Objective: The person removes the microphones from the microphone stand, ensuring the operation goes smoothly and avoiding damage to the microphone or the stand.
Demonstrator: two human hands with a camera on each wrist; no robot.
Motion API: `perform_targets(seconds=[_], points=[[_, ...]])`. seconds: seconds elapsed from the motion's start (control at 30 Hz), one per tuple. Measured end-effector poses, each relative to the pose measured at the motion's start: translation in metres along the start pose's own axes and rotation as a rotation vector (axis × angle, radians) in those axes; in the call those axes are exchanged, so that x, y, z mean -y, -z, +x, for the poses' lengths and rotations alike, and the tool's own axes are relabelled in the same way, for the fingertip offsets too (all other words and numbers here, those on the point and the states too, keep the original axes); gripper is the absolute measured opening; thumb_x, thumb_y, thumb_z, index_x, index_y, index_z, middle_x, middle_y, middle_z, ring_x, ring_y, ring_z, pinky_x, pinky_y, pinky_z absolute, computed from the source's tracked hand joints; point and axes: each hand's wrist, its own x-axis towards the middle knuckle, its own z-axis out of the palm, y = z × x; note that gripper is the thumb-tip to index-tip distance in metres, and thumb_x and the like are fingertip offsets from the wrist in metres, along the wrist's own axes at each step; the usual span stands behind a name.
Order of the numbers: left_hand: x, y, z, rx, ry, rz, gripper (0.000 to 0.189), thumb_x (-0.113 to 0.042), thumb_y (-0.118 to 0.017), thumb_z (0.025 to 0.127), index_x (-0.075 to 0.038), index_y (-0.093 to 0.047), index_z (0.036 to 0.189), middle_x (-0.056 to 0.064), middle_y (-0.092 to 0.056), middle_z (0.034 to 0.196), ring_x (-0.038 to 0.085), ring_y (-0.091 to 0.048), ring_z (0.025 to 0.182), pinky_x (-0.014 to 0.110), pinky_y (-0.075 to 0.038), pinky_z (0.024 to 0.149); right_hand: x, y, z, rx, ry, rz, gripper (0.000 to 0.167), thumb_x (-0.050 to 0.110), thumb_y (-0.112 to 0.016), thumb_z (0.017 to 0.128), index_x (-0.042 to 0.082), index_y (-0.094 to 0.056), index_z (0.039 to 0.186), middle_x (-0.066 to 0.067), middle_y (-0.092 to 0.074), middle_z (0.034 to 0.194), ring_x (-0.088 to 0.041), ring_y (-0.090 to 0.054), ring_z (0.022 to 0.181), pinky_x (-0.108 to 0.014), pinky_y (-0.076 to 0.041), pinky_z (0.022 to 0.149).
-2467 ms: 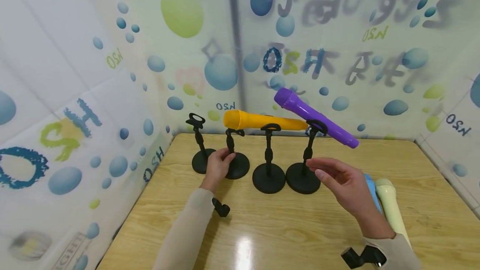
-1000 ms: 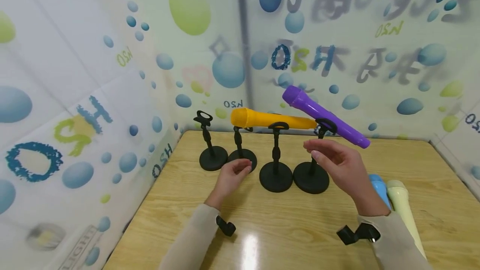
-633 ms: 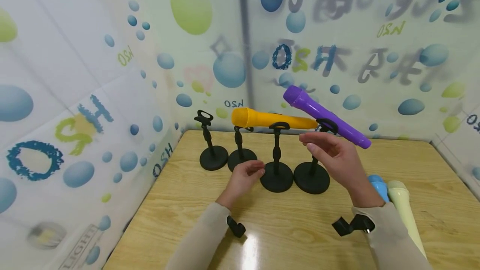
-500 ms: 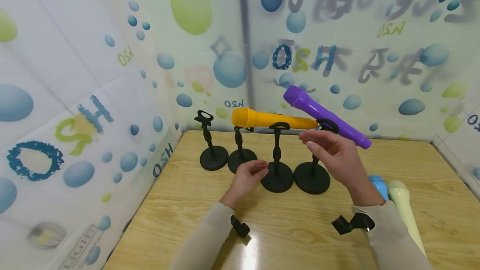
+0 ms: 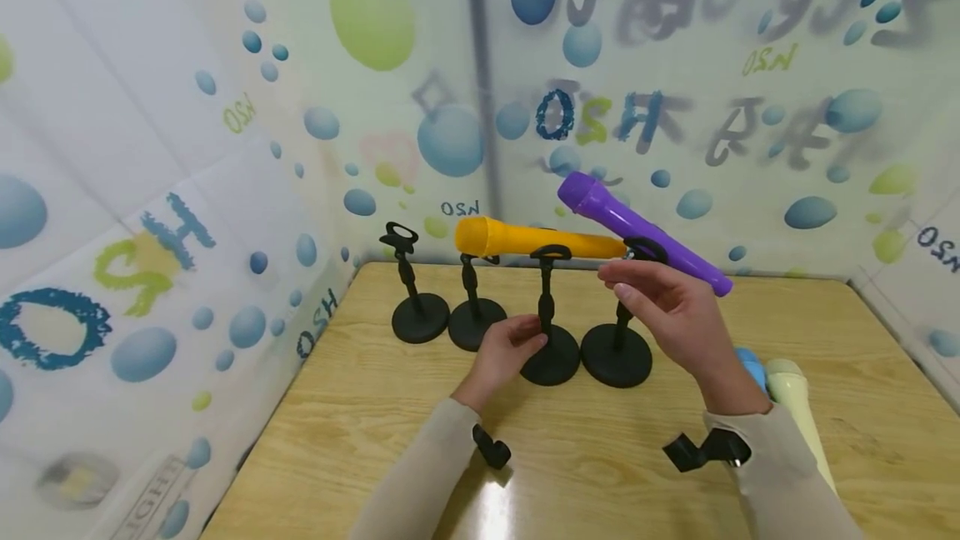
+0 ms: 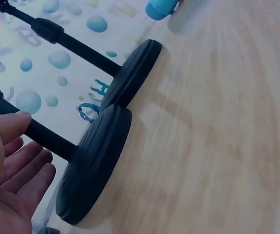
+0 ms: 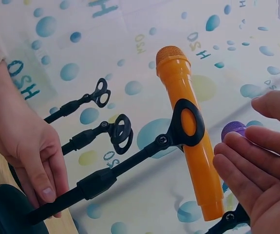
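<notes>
My left hand (image 5: 504, 355) is at the pole of the third microphone stand (image 5: 550, 361), counted from the left. In the left wrist view its thumb lies across that pole (image 6: 49, 139), with the other fingers loosely extended below and not closed round it. An orange microphone (image 5: 525, 238) lies almost level in this stand's clip (image 7: 188, 122). My right hand (image 5: 671, 319) is raised in front of the fourth stand (image 5: 617, 357), fingers relaxed and nothing held. The fourth stand's clip holds a purple microphone (image 5: 637, 227), tilted down to the right.
Two stands with bare clips, the far-left stand (image 5: 420, 319) and the second stand (image 5: 474, 325), are at the left. A blue microphone (image 5: 752, 367) and a pale yellow microphone (image 5: 797, 407) lie on the wooden table (image 5: 600, 457) at right, partly behind the right arm. Patterned sheets (image 5: 450, 40) enclose the table.
My left hand has let go of the second stand's pole and moved right to the third stand. My right hand has risen slightly. The stands and microphones stay in place.
</notes>
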Motion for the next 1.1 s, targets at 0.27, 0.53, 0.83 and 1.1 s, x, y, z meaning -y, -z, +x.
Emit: perform_targets(seconds=[0.27, 0.53, 0.83, 1.1], points=[[-0.003, -0.007, 0.007, 0.006, -0.008, -0.018, 0.032, -0.015, -0.07, 0.106, -0.002, -0.072, 0.136, 0.014, -0.078, 0.129, 0.031, -0.073, 0.12, 0.047, -0.059, 0.107, 0.004, 0.007, -0.009, -0.014, 0.015, 0.003, 0.026, -0.009, -0.063, 0.103, -0.006, -0.073, 0.127, 0.009, -0.08, 0.121, -0.005, -0.077, 0.108, -0.015, -0.059, 0.094], [-0.002, -0.008, 0.006, -0.017, -0.018, -0.009, 0.026, -0.012, -0.069, 0.107, 0.0, -0.075, 0.129, 0.014, -0.08, 0.124, 0.03, -0.075, 0.117, 0.042, -0.061, 0.104, 0.001, 0.018, -0.022, -0.023, -0.025, -0.078, 0.027, -0.006, -0.063, 0.104, -0.003, -0.072, 0.13, 0.015, -0.079, 0.121, -0.003, -0.075, 0.111, -0.013, -0.057, 0.093], [-0.004, -0.005, -0.003, 0.007, -0.027, 0.053, 0.019, -0.013, -0.07, 0.106, -0.006, -0.079, 0.122, 0.012, -0.081, 0.12, 0.029, -0.076, 0.113, 0.042, -0.062, 0.102, -0.001, 0.028, -0.033, -0.044, -0.057, -0.092, 0.029, -0.004, -0.062, 0.106, -0.003, -0.071, 0.133, 0.016, -0.077, 0.123, -0.001, -0.075, 0.112, -0.012, -0.057, 0.095], [0.0, 0.002, -0.015, 0.042, -0.05, 0.053, 0.019, -0.012, -0.07, 0.106, -0.006, -0.079, 0.122, 0.01, -0.081, 0.119, 0.027, -0.076, 0.112, 0.04, -0.062, 0.101, -0.001, 0.033, -0.038, -0.06, -0.074, -0.09, 0.028, -0.004, -0.061, 0.106, -0.005, -0.07, 0.133, 0.017, -0.078, 0.124, 0.001, -0.075, 0.112, -0.011, -0.056, 0.095]])
